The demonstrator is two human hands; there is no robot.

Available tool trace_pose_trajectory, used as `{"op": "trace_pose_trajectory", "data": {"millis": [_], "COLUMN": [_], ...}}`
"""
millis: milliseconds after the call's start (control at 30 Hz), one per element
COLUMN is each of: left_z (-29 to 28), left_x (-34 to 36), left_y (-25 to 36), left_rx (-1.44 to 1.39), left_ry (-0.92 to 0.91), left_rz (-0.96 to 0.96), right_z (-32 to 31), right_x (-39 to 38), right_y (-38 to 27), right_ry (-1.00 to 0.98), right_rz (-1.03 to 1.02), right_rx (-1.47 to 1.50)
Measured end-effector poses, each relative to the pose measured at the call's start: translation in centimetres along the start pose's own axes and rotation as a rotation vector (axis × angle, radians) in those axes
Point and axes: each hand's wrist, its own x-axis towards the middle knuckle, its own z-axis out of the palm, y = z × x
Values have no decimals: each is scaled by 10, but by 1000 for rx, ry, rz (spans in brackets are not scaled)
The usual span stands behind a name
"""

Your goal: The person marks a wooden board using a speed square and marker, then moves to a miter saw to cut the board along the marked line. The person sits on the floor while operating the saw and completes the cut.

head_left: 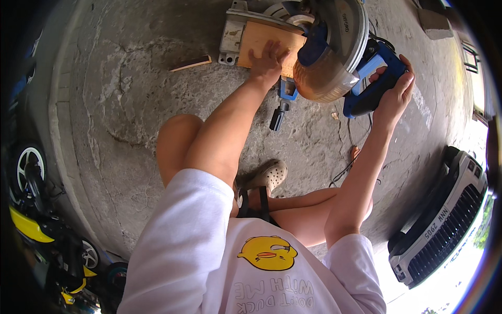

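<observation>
A mitre saw (351,31) with a blue and black body sits on the concrete floor ahead of me. My left hand (268,64) lies flat, fingers spread, on a light brown wooden board (257,35). The board rests on the saw's metal base (230,42), against its fence. My right hand (397,93) is wrapped round the saw's blue and black handle (363,103). An amber see-through guard (320,81) is close to the right of my left hand, and hides the blade's lower part. A black knob (277,118) sticks out toward me from the base.
A narrow wood strip (190,63) lies left of the saw. A dark cable (349,166) runs over the floor on the right. My clog (273,175) is below the saw. A yellow and black motorcycle (32,224) stands left, a vehicle (443,214) right, a concrete block (435,24) far right.
</observation>
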Motion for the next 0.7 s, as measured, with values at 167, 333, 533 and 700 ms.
{"op": "trace_pose_trajectory", "data": {"millis": [167, 333, 533, 700], "left_z": [2, -1, 1, 0], "left_x": [-1, -3, -2, -1], "left_y": [-1, -2, -2, -2], "left_rx": [-17, -14, -15, 5], "left_ry": [31, 38, 36, 32], "left_rz": [4, 11, 15, 12], "right_z": [2, 0, -1, -1], "right_x": [-5, -7, -10, -12], "right_y": [1, 5, 11, 14], "right_ry": [18, 17, 9, 17], "right_rz": [-1, -14, -46, -59], "right_rx": [-21, -19, -10, -20]}}
